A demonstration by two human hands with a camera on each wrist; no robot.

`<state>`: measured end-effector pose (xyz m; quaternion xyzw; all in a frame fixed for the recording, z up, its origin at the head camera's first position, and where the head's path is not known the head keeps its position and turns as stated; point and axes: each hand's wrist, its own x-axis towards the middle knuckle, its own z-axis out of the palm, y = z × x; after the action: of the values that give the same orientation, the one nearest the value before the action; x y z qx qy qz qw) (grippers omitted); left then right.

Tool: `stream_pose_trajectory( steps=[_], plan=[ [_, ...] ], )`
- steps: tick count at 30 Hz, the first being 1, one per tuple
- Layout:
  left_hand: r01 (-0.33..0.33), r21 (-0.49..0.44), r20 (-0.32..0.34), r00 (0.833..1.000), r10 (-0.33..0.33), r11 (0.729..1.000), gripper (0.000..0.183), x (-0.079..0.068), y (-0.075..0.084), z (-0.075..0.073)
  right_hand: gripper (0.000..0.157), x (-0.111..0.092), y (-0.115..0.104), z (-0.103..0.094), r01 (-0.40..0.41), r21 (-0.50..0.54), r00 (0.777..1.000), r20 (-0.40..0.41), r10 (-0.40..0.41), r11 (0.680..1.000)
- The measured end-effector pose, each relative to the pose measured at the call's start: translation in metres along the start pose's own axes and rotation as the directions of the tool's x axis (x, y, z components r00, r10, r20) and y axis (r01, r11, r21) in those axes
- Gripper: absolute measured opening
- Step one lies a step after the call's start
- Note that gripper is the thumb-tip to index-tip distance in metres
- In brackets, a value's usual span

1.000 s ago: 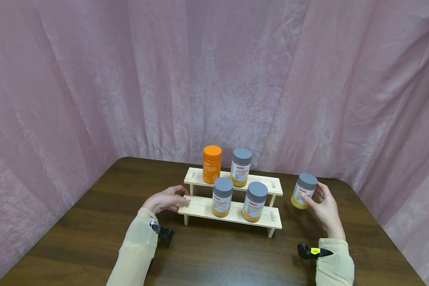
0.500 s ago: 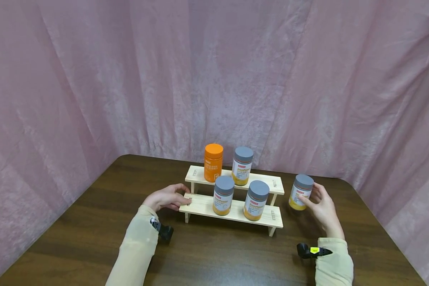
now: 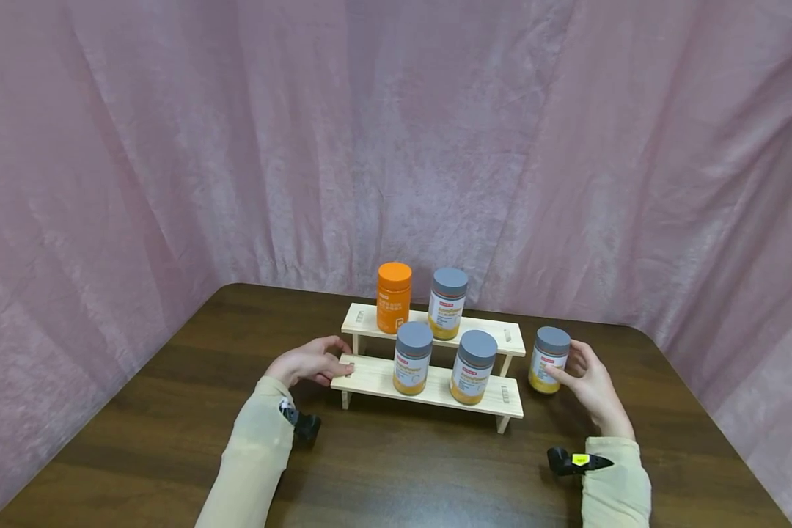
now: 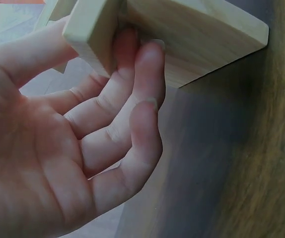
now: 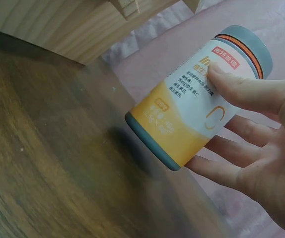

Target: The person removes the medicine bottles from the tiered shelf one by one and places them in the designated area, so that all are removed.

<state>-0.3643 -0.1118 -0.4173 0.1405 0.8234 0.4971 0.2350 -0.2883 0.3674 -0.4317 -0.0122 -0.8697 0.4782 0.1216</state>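
Note:
A two-step wooden shelf (image 3: pixel 376 378) stands mid-table. My left hand (image 3: pixel 308 362) grips the left end of its lower board, thumb on top; in the left wrist view the curled fingers (image 4: pixel 147 124) lie under the board's edge. To the right of the shelf, my right hand (image 3: pixel 592 385) holds a grey-lidded supplement jar (image 3: pixel 548 361) upright, thumb across its white and yellow label. The right wrist view shows the jar (image 5: pixel 182 104) near the tabletop, its base seemingly just off the wood. The far fingertips are hidden behind the jar.
The upper board bears an orange jar (image 3: pixel 394 299) and a grey-lidded jar (image 3: pixel 446 304). Two more grey-lidded jars stand on the lower board, a left one (image 3: pixel 412 359) and a right one (image 3: pixel 473 368). A pink curtain (image 3: pixel 396 147) hangs behind the brown table (image 3: pixel 383 469).
My right hand has carried its jar a little to the left, closer to the shelf. The left hand keeps its hold on the lower board, and the other jars stay in place.

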Motion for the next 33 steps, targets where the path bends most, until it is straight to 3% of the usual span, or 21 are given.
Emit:
stream_pose_trajectory(
  steps=[5, 18, 27, 30, 33],
  plan=[
    [-0.03, 0.014, 0.012, 0.999, 0.03, 0.999, 0.049, -0.002, -0.004, -0.002, 0.067, 0.003, 0.001, 0.005, 0.013, 0.023, 0.999, 0.037, -0.014, 1.0],
    [-0.019, 0.057, -0.016, 1.0, 0.02, 0.998, 0.045, -0.004, -0.009, -0.002, 0.07, 0.006, 0.0, 0.009, -0.005, -0.001, 0.999, 0.052, 0.005, 1.0],
    [0.04, 0.1, -0.006, 0.999, -0.039, 0.994, 0.053, -0.006, -0.001, -0.005, 0.077, 0.003, -0.031, -0.007, 0.068, 0.007, 0.994, 0.091, -0.068, 0.998],
    [0.064, 0.125, -0.005, 0.998, -0.063, 0.99, 0.056, -0.005, 0.001, -0.005, 0.069, -0.002, -0.051, -0.012, 0.158, -0.065, 0.987, 0.036, -0.156, 0.985],
    [0.076, 0.129, -0.002, 0.997, -0.076, 0.989, 0.06, 0.0, 0.003, -0.002, 0.049, -0.006, -0.07, -0.012, 0.249, -0.166, 0.95, -0.147, -0.274, 0.954]
  ],
)
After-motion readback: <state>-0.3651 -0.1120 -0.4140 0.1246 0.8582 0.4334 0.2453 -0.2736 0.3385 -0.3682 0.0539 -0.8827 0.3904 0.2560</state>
